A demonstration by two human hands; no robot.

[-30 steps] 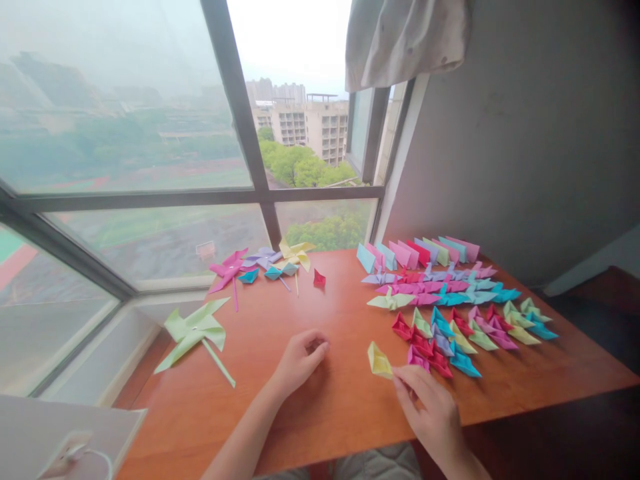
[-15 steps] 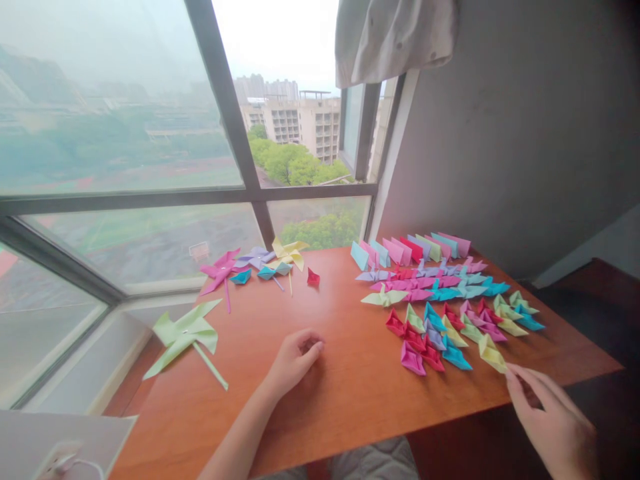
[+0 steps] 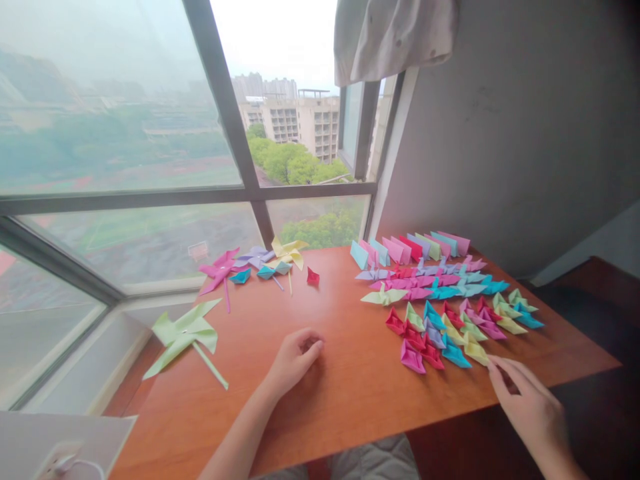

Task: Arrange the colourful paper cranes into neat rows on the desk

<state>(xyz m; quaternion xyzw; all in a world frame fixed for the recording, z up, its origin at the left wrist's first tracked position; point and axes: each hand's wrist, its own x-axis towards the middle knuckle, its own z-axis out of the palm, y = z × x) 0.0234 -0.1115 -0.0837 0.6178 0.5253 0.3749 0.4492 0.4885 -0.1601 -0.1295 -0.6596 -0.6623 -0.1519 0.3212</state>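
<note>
My right hand pinches the near corner of a yellow folded paper boat between thumb and fingertips. That boat sits at the near edge of a group of paper boats, just right of a blue boat. Magenta and red boats stand further left in the same near row. My left hand rests on the wooden table, its fingers loosely curled with nothing visible in them.
Behind the boats lie rows of paper cranes and a line of folded cards. A green pinwheel lies at left; smaller pinwheels and a lone red boat are near the window. The wall rises at right.
My right hand has moved left with the yellow boat, bringing it close beside the blue boat. The left hand stays where it was.
</note>
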